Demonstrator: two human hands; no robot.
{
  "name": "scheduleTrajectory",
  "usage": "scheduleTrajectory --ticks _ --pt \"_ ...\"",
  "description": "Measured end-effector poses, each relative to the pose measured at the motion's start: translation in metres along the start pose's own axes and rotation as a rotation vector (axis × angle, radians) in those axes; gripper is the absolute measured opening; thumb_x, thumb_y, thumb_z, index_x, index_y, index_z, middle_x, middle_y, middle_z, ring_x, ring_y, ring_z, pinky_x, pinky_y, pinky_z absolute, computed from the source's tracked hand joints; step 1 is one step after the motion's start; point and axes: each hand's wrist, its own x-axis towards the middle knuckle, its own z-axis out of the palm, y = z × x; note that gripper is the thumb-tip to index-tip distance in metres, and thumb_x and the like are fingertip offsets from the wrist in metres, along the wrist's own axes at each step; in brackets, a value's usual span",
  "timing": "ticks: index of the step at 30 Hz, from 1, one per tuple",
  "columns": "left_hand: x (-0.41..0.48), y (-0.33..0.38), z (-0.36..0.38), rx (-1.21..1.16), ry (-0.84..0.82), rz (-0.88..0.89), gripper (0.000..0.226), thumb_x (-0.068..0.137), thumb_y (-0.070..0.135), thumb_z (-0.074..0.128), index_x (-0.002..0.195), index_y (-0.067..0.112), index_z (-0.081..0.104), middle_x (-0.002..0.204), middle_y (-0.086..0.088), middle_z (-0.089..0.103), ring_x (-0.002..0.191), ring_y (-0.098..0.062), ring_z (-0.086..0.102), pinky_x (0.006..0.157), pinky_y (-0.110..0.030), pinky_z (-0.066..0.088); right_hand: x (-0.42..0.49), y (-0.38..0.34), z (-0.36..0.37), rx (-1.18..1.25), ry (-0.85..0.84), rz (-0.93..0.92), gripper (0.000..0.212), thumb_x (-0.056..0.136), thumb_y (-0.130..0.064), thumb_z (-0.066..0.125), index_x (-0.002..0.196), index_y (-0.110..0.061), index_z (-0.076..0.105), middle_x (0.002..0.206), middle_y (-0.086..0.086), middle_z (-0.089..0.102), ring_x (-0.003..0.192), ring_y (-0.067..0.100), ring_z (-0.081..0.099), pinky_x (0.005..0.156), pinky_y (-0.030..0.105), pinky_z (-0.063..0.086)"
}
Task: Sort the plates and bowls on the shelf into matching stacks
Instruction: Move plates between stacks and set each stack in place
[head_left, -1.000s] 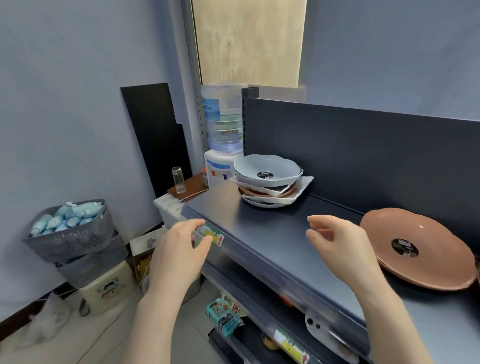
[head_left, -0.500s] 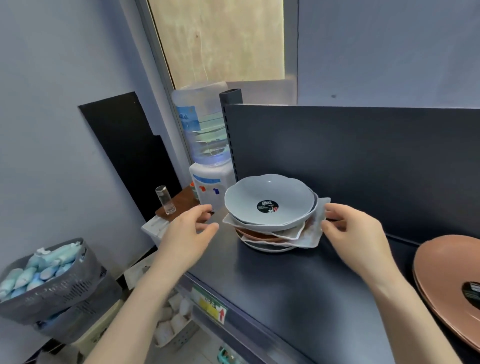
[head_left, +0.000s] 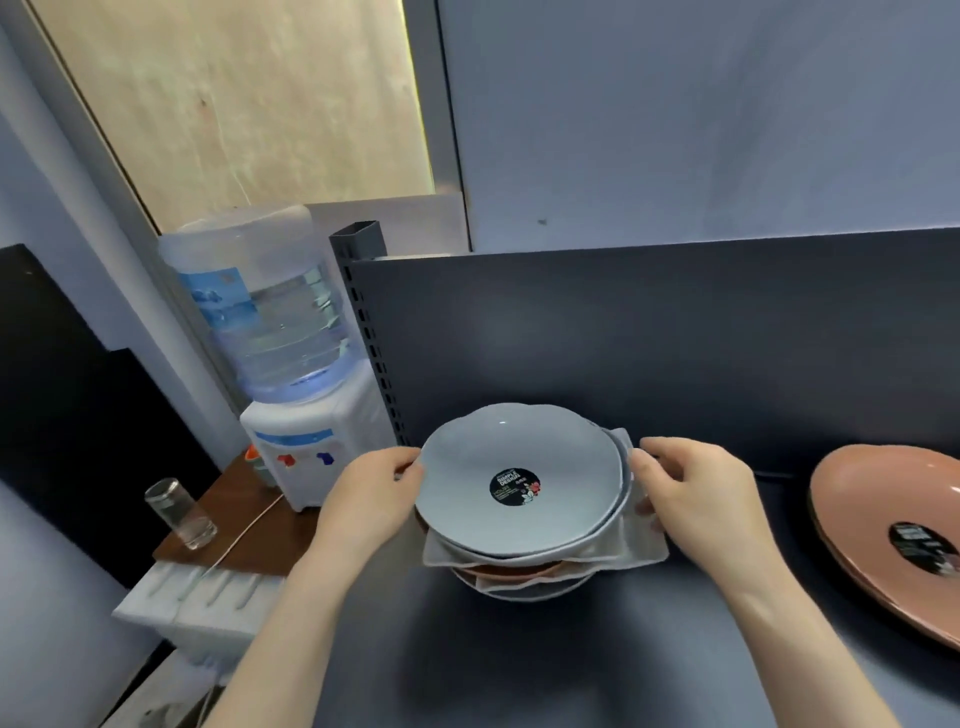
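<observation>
A mixed stack of dishes stands on the dark shelf (head_left: 519, 654). On top lies a light grey scalloped bowl (head_left: 498, 457) with a round black sticker. Under it are a second grey bowl, a white square plate (head_left: 636, 548), a brown dish (head_left: 511, 570) and more grey and white pieces. My left hand (head_left: 371, 499) grips the top bowl's left rim. My right hand (head_left: 691, 493) holds the right rim, fingers touching the square plate's corner. A large brown plate (head_left: 883, 499) lies alone at the right edge.
The shelf's dark back panel (head_left: 623, 338) rises just behind the stack. Left of the shelf stand a water dispenser (head_left: 291, 374) and a glass (head_left: 179, 514) on a small brown table (head_left: 249, 530). Bare shelf surface lies in front of the stack.
I have come closer to the stack. Both hands moved from open air onto the top grey bowl's rims, left side and right side.
</observation>
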Motion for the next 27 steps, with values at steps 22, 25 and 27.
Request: scheduleTrajectory --ticks 22,25,27 --pt "0.006 0.017 0.007 -1.060 -0.364 0.099 0.033 0.092 0.005 0.058 0.105 0.033 0.068 0.110 0.005 0.073 0.097 -0.018 0.070 0.074 -0.038 0.060 -0.074 -0.027 -0.002 0.198 0.350 0.259 0.037 0.084 -0.002 0.052 0.085 -0.032 0.073 0.073 0.009 0.072 0.065 0.019 0.054 0.070 0.054 0.055" --pt "0.000 0.028 0.015 -1.053 -0.381 0.118 0.038 0.091 0.000 0.057 0.095 0.037 0.069 0.111 0.001 0.073 0.098 -0.023 0.070 0.084 -0.043 0.057 -0.083 -0.021 -0.016 0.230 0.360 0.286 0.037 0.087 -0.002 0.053 0.082 -0.031 0.075 0.075 0.008 0.073 0.067 0.019 0.057 0.066 0.051 0.056" --pt "-0.003 0.036 0.020 -1.084 -0.407 0.104 0.036 0.091 -0.002 0.056 0.105 0.028 0.068 0.101 0.005 0.076 0.084 -0.022 0.072 0.074 -0.037 0.058 -0.088 -0.019 -0.028 0.301 0.326 0.306 0.040 0.093 -0.003 0.050 0.081 -0.031 0.076 0.079 0.001 0.076 0.071 0.020 0.065 0.063 0.040 0.060"
